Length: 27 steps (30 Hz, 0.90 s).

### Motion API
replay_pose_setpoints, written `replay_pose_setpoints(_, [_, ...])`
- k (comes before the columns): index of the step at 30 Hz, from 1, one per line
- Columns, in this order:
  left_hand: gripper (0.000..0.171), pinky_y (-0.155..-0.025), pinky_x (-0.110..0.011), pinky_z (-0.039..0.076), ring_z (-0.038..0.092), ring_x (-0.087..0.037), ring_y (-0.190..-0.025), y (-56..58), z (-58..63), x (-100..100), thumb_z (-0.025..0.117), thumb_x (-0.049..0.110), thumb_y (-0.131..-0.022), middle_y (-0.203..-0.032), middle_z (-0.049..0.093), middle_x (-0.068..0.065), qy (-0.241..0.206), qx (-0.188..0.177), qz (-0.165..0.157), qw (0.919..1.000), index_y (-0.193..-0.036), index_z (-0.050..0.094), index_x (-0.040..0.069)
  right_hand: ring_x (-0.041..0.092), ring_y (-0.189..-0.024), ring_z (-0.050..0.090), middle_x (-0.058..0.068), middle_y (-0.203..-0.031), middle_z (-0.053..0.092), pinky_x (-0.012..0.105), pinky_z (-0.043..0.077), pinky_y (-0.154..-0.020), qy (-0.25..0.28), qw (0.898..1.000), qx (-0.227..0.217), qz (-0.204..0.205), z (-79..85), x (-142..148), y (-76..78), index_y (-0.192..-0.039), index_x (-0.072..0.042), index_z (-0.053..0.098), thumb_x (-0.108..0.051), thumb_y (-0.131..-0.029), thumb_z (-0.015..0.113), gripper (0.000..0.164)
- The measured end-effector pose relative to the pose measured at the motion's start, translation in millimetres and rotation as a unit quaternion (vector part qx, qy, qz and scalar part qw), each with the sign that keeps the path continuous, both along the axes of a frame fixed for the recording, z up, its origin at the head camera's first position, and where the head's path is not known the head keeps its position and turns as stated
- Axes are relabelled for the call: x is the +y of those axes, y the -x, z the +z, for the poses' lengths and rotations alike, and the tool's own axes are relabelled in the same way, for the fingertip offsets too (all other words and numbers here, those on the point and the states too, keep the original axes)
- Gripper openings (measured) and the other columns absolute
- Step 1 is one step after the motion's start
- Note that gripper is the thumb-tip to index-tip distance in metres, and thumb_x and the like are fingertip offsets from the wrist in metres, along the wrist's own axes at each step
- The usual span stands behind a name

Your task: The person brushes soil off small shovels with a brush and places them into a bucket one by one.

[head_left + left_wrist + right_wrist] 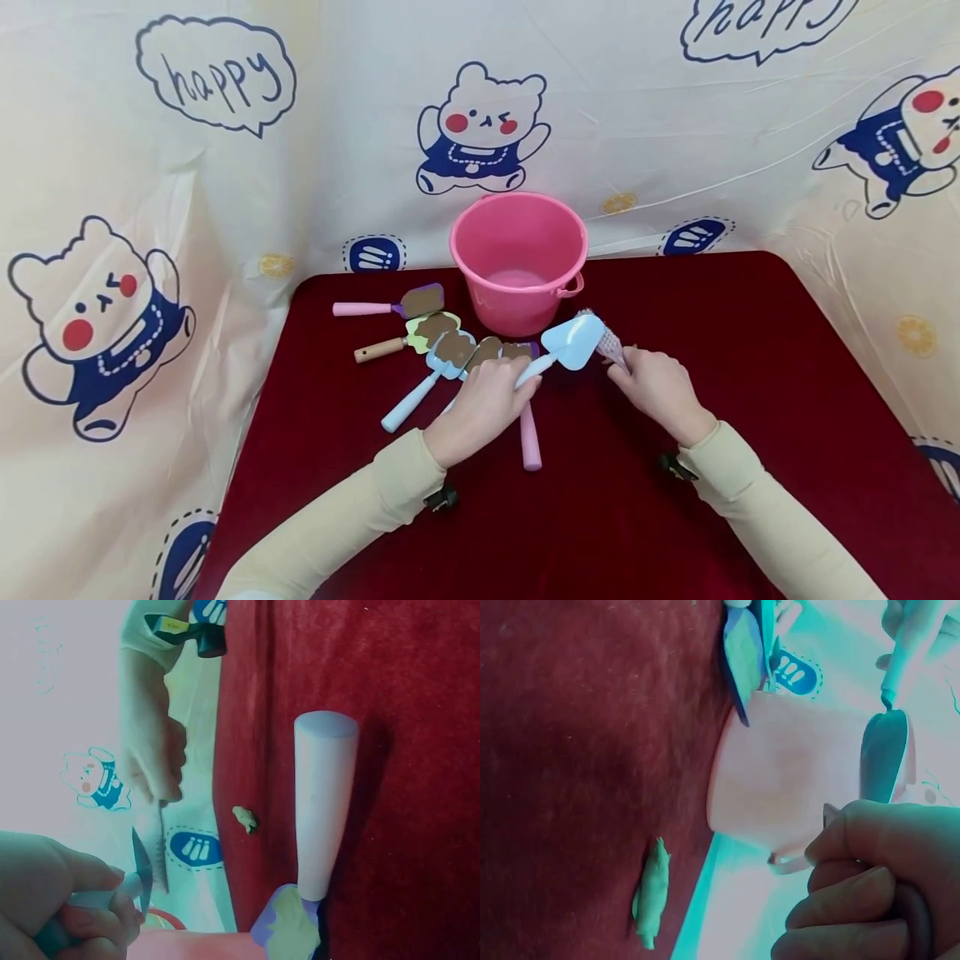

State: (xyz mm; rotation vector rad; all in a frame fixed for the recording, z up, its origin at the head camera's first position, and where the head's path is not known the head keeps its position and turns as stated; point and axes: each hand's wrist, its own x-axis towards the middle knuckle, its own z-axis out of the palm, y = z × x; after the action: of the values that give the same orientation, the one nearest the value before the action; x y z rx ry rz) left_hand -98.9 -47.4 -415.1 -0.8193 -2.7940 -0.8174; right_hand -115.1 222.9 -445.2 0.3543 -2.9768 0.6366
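My left hand grips the handle of a light blue toy shovel, its blade raised over the cloth in front of the bucket. In my right hand is the handle of what looks like a brush, with a pale lilac textured head. That head lies right beside the shovel's blade; whether they touch I cannot tell. In the right wrist view the fingers curl round the handle. Several shovels with brown patches on their blades lie about my left hand, among them a pink-handled one and a blue one.
A pink bucket stands at the back of the table with dark red cloth. Left of it lie a purple shovel and a green, wooden-handled one. A small greenish lump rests on the cloth.
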Motion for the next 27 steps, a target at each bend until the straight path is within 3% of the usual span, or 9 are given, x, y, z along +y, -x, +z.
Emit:
replay_pose_setpoints(6, [0.018, -0.055, -0.031, 0.047, 0.054, -0.015, -0.062, 0.3, -0.5, 1, 0.068, 0.018, -0.102, -0.069, 0.053, 0.0, -0.003, 0.004, 0.0, 1.0, -0.089, 0.063, 0.008, 0.013, -0.048, 0.033, -0.004, -0.054, 0.036, 0.031, 0.031, -0.043, -0.002, 0.999, -0.04, 0.028, -3.9, -5, -2.8, -0.071, -0.016, 0.044, -0.017, -0.094, 0.059, 0.027])
replay_pose_setpoints(14, [0.019, -0.054, -0.031, 0.045, 0.052, -0.014, -0.061, 0.6, 1.4, 3, 0.069, 0.017, -0.101, -0.068, 0.051, 0.001, -0.013, 0.014, 0.001, 0.9998, -0.086, 0.06, 0.009, 0.018, -0.049, 0.039, 0.002, -0.059, 0.044, 0.033, 0.033, -0.044, 0.005, 1.0, 0.007, -0.021, 1.4, 7, 2.0, -0.077, -0.01, 0.053, -0.018, -0.096, 0.064, 0.024])
replay_pose_setpoints(21, [0.021, -0.054, -0.031, 0.045, 0.053, -0.015, -0.061, 1.8, 0.8, 6, 0.068, 0.017, -0.102, -0.067, 0.05, 0.0, 0.0, 0.025, -0.008, 0.9997, -0.085, 0.058, 0.009, 0.015, -0.049, 0.036, -0.002, -0.056, 0.038, 0.032, 0.032, -0.044, 0.003, 0.999, -0.039, 0.011, -2.0, -1, -2.9, -0.071, -0.015, 0.045, -0.018, -0.093, 0.058, 0.025])
replay_pose_setpoints(27, [0.02, -0.054, -0.032, 0.046, 0.053, -0.015, -0.06, 3.2, -0.8, 1, 0.069, 0.017, -0.101, -0.067, 0.051, 0.001, -0.009, 0.029, 0.006, 0.9995, -0.086, 0.059, 0.009, 0.017, -0.049, 0.038, 0.002, -0.059, 0.043, 0.032, 0.033, -0.044, 0.01, 1.0, 0.003, -0.007, 3.7, 4, 0.9, -0.076, -0.011, 0.053, -0.016, -0.096, 0.062, 0.022])
